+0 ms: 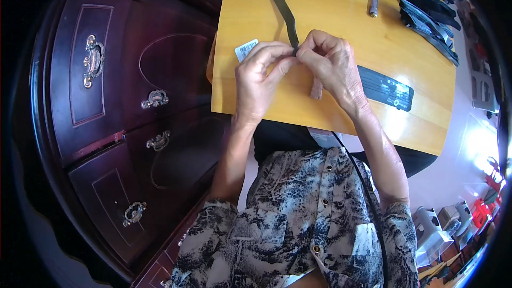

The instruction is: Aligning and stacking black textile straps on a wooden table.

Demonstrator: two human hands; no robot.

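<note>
Black strip [282, 8], long and bent: over counter [330, 5], near end pinched between fingertips of left hand [255, 77] and right hand [336, 68], which meet there; far end free, pointing away and leftward. White label [245, 49]: just beside left hand. Flat black panel [385, 86]: on counter, right of right hand. Slim pointed tool [373, 4], dark fabric items [429, 24]: farther off, toward far right.

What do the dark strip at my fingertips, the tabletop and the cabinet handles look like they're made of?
Dark strip: perhaps rubber or soft plastic, smooth and low-sheen; it bends partway along, but the look leaves it open.
Tabletop: probably varnished wood or laminate; yellow-brown with glossy glare.
Cabinet handles: likely metal with an antique-looking sheen, from their ornate relief and bright highlights.
</note>
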